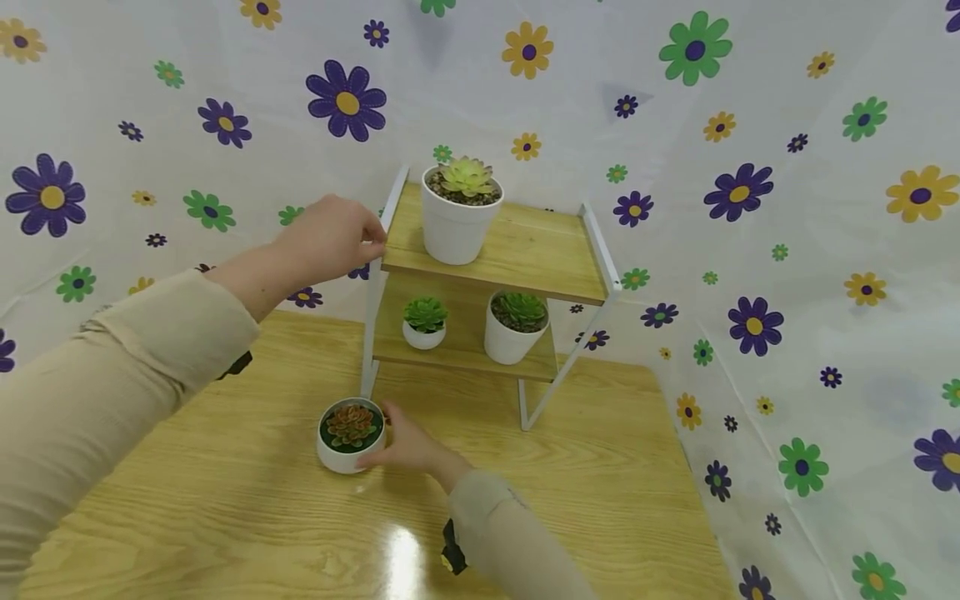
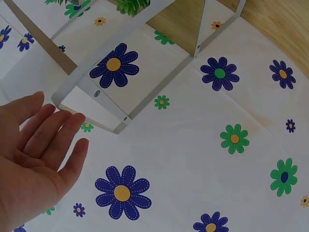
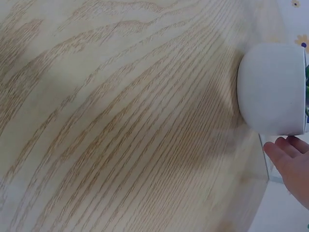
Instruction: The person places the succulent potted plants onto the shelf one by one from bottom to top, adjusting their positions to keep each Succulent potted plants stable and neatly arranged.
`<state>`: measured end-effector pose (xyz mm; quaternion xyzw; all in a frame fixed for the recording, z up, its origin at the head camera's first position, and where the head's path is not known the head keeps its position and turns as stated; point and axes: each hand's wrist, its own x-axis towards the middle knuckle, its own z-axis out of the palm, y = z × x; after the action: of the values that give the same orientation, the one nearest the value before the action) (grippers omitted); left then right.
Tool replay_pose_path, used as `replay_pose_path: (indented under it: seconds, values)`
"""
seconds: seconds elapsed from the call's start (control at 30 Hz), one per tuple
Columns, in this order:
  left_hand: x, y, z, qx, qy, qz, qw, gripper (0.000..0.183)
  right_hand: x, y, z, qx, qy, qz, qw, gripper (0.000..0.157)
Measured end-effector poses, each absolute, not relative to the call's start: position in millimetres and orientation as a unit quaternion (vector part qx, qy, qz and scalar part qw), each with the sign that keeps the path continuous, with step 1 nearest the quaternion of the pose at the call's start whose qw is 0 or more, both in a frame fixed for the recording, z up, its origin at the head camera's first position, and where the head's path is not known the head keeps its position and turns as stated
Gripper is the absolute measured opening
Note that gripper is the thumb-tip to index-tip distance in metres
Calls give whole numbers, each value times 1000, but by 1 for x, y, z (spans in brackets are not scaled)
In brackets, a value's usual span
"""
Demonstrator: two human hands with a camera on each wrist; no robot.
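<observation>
My right hand (image 1: 408,446) grips the right side of a low white pot (image 1: 341,461) on the table, its thumb across the front and fingers toward the back. A reddish-green succulent (image 1: 351,426) fills this pot. The right wrist view shows the white pot (image 3: 270,89) side-on, with the right hand (image 3: 294,164) at its side. Up at the left end of a two-tier shelf (image 1: 540,250) is my left hand (image 1: 333,237). Its loosely bent fingers sit right at the corner of the white frame (image 2: 104,108) in the left wrist view, palm showing.
On the top board stands a white pot (image 1: 456,223) with a pale green succulent. The lower board bears a small round pot (image 1: 424,335) and a larger white pot (image 1: 512,333), both with green succulents. A flower-patterned sheet (image 1: 825,250) hangs behind the wooden table (image 1: 600,500).
</observation>
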<state>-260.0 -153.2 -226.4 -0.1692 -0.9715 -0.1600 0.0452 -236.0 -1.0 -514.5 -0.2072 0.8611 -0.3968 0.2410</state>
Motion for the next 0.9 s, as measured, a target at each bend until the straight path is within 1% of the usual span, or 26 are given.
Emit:
replay_pose_path:
  seconds: [0.2, 0.37, 0.63, 0.8, 0.9]
  values:
    - [-266, -150, -226, -103, -967, -228, 41, 27, -235, -9, -514, -205, 876, -373, 226, 104]
    - [-268, -147, -225, -64, -963, -261, 30, 28, -235, -12, -516, -198, 882, -363, 226, 104]
    - [-271, -149, -224, -36, -961, -274, 19, 31, -235, -17, -519, -199, 889, -348, 221, 106]
    - [-271, -148, -224, -16, -956, -294, 3, 36, -233, -21, -522, -195, 896, -341, 206, 106]
    - [-270, -148, -224, -10, -952, -306, 0, 37, -232, -23, -523, -190, 902, -332, 201, 107]
